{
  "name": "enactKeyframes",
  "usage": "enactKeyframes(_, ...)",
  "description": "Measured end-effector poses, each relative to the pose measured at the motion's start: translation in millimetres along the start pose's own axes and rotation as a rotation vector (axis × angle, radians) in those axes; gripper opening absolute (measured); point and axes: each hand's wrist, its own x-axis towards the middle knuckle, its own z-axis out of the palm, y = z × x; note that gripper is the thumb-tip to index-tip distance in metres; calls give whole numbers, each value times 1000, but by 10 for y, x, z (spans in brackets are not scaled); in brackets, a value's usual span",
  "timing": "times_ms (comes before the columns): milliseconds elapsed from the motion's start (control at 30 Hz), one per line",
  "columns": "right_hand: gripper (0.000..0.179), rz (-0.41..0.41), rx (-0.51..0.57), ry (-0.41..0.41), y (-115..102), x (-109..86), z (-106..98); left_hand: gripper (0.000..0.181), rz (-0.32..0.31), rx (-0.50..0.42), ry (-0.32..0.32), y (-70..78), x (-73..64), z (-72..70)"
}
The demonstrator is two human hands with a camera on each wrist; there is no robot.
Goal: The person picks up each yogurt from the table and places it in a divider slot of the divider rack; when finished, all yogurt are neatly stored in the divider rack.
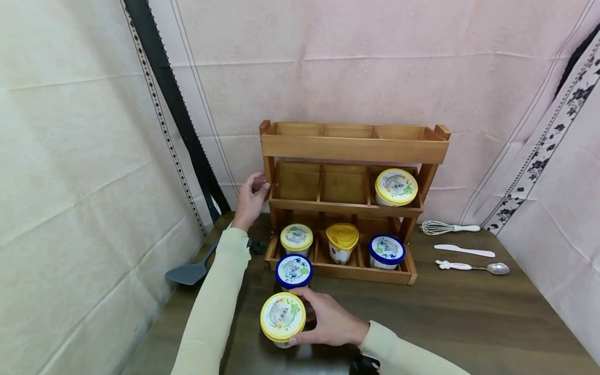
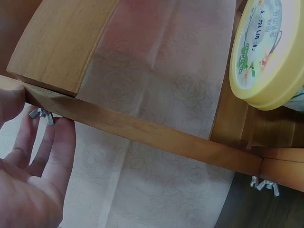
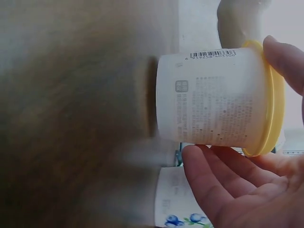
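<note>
A three-tier wooden rack (image 1: 353, 151) stands on the table. My left hand (image 1: 253, 195) holds its left side post (image 2: 156, 137), thumb on one face and fingers on the other beside a wing nut (image 2: 42, 115). My right hand (image 1: 328, 317) grips a yellow-lidded tub (image 1: 283, 316) between thumb and fingers; its white printed wall with a barcode shows in the right wrist view. Right behind it is a blue-lidded tub (image 1: 294, 271), in front of the rack. The bottom tier holds another yellow-lidded tub (image 1: 297, 237), a deep-yellow-lidded cup (image 1: 342, 239) and a blue-lidded tub (image 1: 386, 250).
One more yellow-lidded tub (image 1: 396, 186) sits in the middle tier's right compartment. On the table's right lie a whisk (image 1: 445, 227), a white-handled knife (image 1: 464, 250) and a spoon (image 1: 473, 267). A grey spatula (image 1: 189, 272) lies at the left edge. Cloth curtains (image 1: 351, 78) surround the table.
</note>
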Motion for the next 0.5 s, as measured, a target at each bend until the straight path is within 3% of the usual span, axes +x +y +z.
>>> enactKeyframes(267, 84, 9, 26, 6, -134, -66, -115, 39, 0, -6, -1, 5, -13, -10)
enactKeyframes(500, 83, -32, -22, 74, -296, -123, -294, 39, -12, -10, -5, 6, -8, -8)
